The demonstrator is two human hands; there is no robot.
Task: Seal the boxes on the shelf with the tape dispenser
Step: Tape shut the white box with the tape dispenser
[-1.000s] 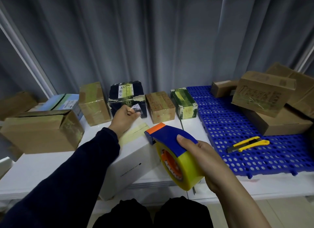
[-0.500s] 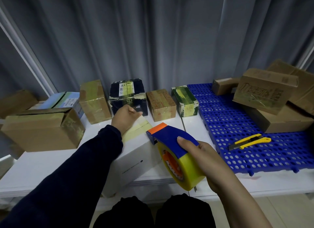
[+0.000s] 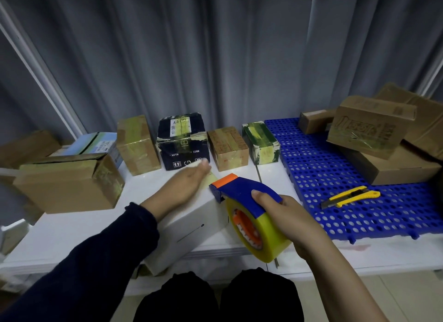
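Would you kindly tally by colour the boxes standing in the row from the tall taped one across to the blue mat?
Brown boxes: 2, the tall taped box and the small stamped box
Black box: 1
Green box: 1
Total: 4

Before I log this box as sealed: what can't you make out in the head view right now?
Head view only:
The tape strip on the white box: mostly under the left hand; length unknown.
The tape dispenser, gripped by the right hand: blade hidden under its nose; tape cut or attached, unclear.
The white box's near end: behind the dark sleeve.
Its side print: too small to read.
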